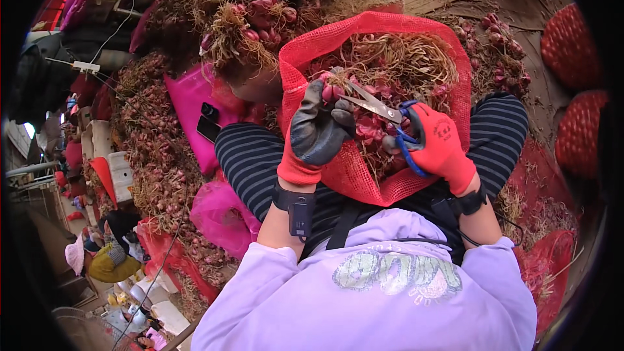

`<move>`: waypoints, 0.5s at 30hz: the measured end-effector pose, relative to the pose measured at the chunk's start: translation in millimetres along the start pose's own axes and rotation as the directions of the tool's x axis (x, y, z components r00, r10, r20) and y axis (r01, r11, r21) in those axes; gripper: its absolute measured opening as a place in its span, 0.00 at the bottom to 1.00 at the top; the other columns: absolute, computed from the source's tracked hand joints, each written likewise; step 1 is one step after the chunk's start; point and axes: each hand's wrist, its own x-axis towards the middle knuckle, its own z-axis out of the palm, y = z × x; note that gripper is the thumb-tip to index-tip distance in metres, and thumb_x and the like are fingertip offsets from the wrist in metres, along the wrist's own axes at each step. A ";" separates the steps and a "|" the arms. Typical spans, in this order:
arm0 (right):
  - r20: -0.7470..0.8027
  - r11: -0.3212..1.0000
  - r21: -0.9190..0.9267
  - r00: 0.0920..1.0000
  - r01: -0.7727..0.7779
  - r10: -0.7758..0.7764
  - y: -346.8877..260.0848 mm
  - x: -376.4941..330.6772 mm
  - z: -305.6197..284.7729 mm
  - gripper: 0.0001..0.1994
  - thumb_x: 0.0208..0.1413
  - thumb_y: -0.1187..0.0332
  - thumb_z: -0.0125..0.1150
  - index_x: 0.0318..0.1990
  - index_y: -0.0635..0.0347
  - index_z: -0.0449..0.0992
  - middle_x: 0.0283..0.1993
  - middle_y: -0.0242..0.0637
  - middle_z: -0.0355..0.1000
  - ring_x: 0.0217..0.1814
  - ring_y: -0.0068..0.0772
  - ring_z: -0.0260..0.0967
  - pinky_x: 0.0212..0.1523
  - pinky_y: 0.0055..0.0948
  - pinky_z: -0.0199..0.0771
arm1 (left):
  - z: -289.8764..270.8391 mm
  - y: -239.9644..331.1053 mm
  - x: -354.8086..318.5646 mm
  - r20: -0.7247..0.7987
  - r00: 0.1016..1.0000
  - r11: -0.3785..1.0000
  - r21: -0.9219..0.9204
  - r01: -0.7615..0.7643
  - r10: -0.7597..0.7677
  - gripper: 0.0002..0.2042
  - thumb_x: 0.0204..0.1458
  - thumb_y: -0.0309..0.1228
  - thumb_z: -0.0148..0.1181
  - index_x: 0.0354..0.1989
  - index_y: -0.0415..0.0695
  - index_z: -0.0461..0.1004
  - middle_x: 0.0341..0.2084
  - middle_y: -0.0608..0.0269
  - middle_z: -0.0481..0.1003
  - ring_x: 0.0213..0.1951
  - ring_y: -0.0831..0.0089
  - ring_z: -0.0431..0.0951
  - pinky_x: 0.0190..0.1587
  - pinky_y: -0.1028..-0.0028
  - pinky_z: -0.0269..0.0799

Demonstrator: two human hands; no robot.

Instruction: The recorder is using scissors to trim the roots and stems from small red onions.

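Note:
My right hand [434,145], in a red work glove, grips a pair of scissors [374,103] by the blue handles, with the blades parted and pointing left. A red glove with a dark coated palm covers my left hand [318,123], which is closed on a shallot [332,91] at its fingertips, close to the blade tips. Both hands are over a red mesh bag [465,84] with a rolled-back rim, standing between my legs. Inside it lie pink shallots [372,131] and a mass of dry roots [406,55].
Bundles of shallots [260,16] with dry roots are heaped beyond the bag. More shallots [146,130] cover the ground at left, beside pink plastic bags [224,218] and a black phone-like device [208,129]. Full red mesh sacks [580,133] stand at right. Another person [114,260] sits far left.

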 end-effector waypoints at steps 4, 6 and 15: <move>-0.017 0.993 -0.091 0.997 0.074 -0.076 -0.9 1.9 3.7 0.20 0.41 0.58 0.64 0.39 0.60 0.68 0.36 0.43 0.66 0.37 0.48 0.68 0.35 0.38 0.67 | -1.0 -6.2 2.3 0.157 0.981 0.991 0.089 0.101 -0.114 0.12 0.57 0.35 0.50 0.47 0.46 0.67 0.29 0.69 0.70 0.33 0.73 0.69 0.36 0.75 0.68; -0.013 0.979 -0.201 1.000 0.023 -0.027 -4.5 2.3 4.7 0.23 0.39 0.56 0.64 0.40 0.60 0.67 0.39 0.43 0.65 0.39 0.47 0.67 0.37 0.39 0.66 | -8.5 -14.3 0.0 0.174 0.983 0.988 0.153 0.026 -0.052 0.13 0.55 0.33 0.51 0.48 0.45 0.66 0.30 0.69 0.69 0.34 0.74 0.68 0.37 0.75 0.68; 0.035 0.926 -0.375 0.999 0.045 -0.035 7.0 0.8 11.4 0.23 0.37 0.54 0.64 0.37 0.61 0.68 0.33 0.41 0.68 0.33 0.44 0.69 0.32 0.37 0.67 | -6.9 -15.8 -4.9 0.232 0.972 0.882 0.451 -0.135 0.030 0.13 0.54 0.31 0.52 0.48 0.45 0.65 0.35 0.69 0.66 0.37 0.75 0.65 0.38 0.76 0.64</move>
